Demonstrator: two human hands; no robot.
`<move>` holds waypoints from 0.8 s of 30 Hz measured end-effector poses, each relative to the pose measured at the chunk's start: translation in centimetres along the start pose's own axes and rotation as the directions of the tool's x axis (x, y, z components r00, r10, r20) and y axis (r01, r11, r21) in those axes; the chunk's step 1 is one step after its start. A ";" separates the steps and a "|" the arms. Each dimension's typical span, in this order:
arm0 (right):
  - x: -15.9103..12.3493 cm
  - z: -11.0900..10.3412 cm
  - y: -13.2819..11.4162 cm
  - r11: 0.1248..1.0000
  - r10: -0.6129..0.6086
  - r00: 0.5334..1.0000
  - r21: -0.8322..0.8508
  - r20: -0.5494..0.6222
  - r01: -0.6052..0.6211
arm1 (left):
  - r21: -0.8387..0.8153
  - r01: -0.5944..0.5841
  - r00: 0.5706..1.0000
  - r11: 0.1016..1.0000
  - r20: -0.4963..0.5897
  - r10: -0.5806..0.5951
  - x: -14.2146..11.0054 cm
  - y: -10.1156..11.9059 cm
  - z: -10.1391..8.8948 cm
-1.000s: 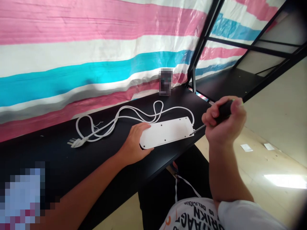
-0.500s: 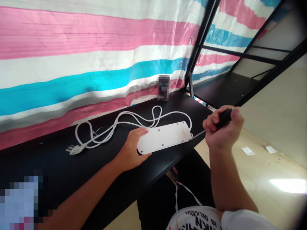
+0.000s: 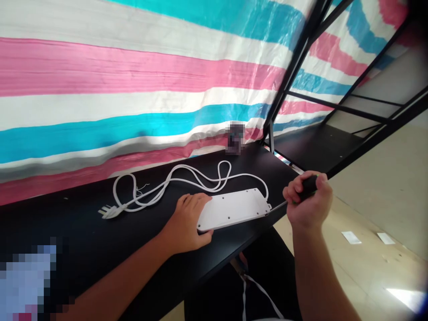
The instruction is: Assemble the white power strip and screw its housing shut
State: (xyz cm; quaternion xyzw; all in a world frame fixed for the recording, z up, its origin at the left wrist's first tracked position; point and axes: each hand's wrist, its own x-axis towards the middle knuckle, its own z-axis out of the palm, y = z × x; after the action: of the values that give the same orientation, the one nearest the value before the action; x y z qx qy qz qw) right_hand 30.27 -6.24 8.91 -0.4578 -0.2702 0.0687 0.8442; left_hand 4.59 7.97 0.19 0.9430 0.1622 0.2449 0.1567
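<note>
A white power strip [image 3: 234,207] lies on the black tabletop with its screw-dotted underside up. My left hand [image 3: 190,218] is closed around its left end, thumb at the near edge and fingers over the far one. In my right hand [image 3: 309,198] is the black handle of a screwdriver [image 3: 308,186]. The thin shaft points left and its tip meets the strip's right end, by the cord outlet; whether it is inside a gap I cannot tell. From that end a white cord [image 3: 190,183] loops behind the strip to a plug [image 3: 110,211] at the left.
The black table [image 3: 160,281] has its front edge close to my legs. A blurred dark box-like item [image 3: 236,138] stands at the back. Striped plastic sheeting [image 3: 133,107] hangs behind, and a black metal frame [image 3: 287,91] rises at the right. Paper pieces [image 3: 351,237] lie on the floor.
The view has tilted, so everything sits lower in the picture. My right hand has come slightly left toward the strip with the screwdriver. My left hand keeps its hold.
</note>
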 end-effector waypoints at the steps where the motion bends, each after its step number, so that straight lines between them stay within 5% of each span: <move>1: 0.0 0.0 0.0 1.000 0.002 1.000 -0.002 0.001 -0.002 | 0.030 -0.016 1.000 0.999 0.000 0.016 0.0 0.2 0.1; 7: 0.0 0.0 0.0 1.000 0.013 1.000 -0.002 0.012 -0.012 | 0.129 -0.022 1.000 0.991 -0.014 0.024 0.1 0.9 0.3; 13: 0.2 0.0 0.3 0.989 0.150 0.986 -0.011 0.066 -0.150 | 0.255 0.004 1.000 0.967 -0.028 0.003 0.0 1.4 -0.1; 24: 0.4 -0.1 2.5 0.955 0.296 0.950 -0.054 0.097 -0.292 | 0.264 0.007 1.000 0.965 0.015 -0.011 0.0 1.2 0.3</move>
State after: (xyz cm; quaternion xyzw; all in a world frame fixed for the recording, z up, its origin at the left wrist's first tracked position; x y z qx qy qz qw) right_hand 30.97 -4.76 7.03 -0.5051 -0.2441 0.2119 0.8002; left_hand 5.04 6.84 0.39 0.9567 0.1962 0.2127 0.0323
